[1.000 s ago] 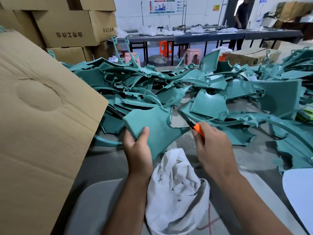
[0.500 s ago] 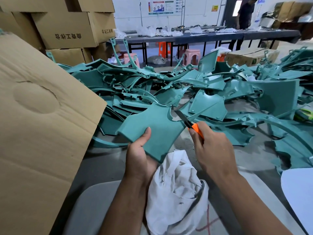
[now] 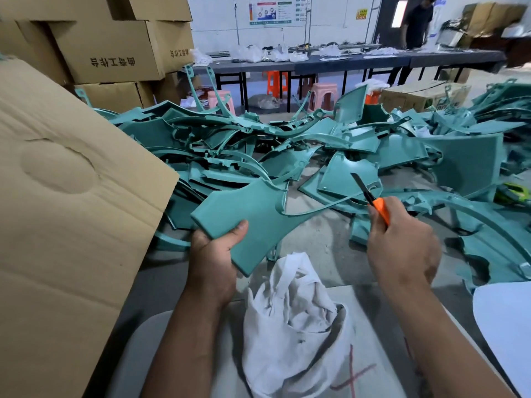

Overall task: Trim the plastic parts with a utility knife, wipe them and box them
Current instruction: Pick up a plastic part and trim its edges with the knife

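My left hand grips the near corner of a flat teal plastic part, thumb on top, holding it tilted above the table. My right hand holds an orange utility knife with its dark blade pointing up and away, to the right of the part's thin curved arm and apart from it. A crumpled white rag lies between my forearms. A big heap of teal plastic parts covers the table behind.
A large cardboard box flap stands close on my left. Stacked cartons rise at the back left. A long dark table, plastic stools and a standing person are in the background. A white sheet lies at the right.
My left hand has lifted the teal part and turned it leftward. The knife has left the part's edge and moved up and to the right.
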`<state>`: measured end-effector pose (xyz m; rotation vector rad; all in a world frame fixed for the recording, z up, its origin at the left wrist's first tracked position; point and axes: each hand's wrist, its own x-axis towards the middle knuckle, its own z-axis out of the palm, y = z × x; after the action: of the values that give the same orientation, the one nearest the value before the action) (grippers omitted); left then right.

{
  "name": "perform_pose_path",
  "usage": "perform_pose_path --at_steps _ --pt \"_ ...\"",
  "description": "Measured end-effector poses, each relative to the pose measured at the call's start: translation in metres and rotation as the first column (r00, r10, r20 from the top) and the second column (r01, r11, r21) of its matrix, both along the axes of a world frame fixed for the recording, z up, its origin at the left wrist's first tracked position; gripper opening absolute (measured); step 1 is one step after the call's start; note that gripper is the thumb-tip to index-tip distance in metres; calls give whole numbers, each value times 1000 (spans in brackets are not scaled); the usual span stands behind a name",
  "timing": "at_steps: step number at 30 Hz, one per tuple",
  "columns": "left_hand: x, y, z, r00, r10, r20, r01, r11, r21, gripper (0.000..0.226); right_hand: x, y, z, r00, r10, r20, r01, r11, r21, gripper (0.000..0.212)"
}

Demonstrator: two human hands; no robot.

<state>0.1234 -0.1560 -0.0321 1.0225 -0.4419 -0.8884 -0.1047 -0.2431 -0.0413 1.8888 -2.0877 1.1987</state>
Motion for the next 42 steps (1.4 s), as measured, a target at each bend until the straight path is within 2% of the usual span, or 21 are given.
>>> perform_pose_path --at_steps 3,5,8,10,12,15,17,19,21,23,26,28,30,32,34,36,38,40,42 --pt "4 -7 -5 990 136 47 -137 990 33 32 6 3 1 999 14 -31 -15 1000 -8 22" --pt "8 -11 -9 972 209 109 -215 975 47 28 9 2 -2 996 38 -80 -34 998 54 24" --pt "10 -13 -14 943 253 214 -273 960 66 30 15 2 -5 986 76 -151 -46 981 191 19" --pt "9 -15 -15 935 267 232 -288 956 61 30 19 4 -4 983 97 -153 -63 974 217 9" --pt "6 -18 -15 932 285 224 -305 951 58 30 22 5 -4 984 116 -134 -89 977 195 18" --pt "0 -19 -17 925 321 203 -341 938 67 25 23 9 -3 981 178 -78 -173 983 70 28" --pt "-2 -19 -18 920 341 192 -360 930 74 23 23 13 -3 975 209 -72 -207 978 25 41" --pt "-4 -19 -18 918 352 182 -372 924 85 23 23 12 -4 979 186 -81 -179 980 90 58" --pt "-7 -19 -17 922 344 180 -364 927 94 21 23 10 -6 981 170 -96 -152 974 167 63" --pt "-14 -19 -17 920 319 225 -347 933 93 19 25 12 -7 963 221 -151 -186 958 219 61" --pt "-29 -17 -20 881 281 380 -344 933 106 20 38 23 -7 888 377 -264 -282 900 333 61" --pt "-37 -16 -21 852 295 431 -372 922 104 16 47 29 -7 865 450 -223 -364 868 338 49" --pt "-37 -17 -22 848 346 401 -426 896 127 17 50 30 -7 845 523 -114 -470 826 310 30" --pt "-34 -18 -22 864 375 337 -443 883 153 17 49 29 -8 837 544 -54 -512 815 272 22" --pt "-33 -19 -23 877 376 298 -435 885 165 17 46 27 -10 901 424 -95 -403 897 181 22" --pt "-33 -18 -21 887 377 265 -429 886 175 20 41 22 -9 957 254 -139 -239 964 118 33" --pt "-33 -19 -20 893 377 247 -425 886 186 23 34 15 -9 963 173 -205 -134 973 190 44" --pt "-34 -19 -20 893 371 254 -423 884 196 23 32 13 -9 948 168 -270 -91 957 277 40" --pt "-39 -18 -20 880 371 298 -435 881 187 14 38 18 -9 923 249 -293 -154 937 313 32"
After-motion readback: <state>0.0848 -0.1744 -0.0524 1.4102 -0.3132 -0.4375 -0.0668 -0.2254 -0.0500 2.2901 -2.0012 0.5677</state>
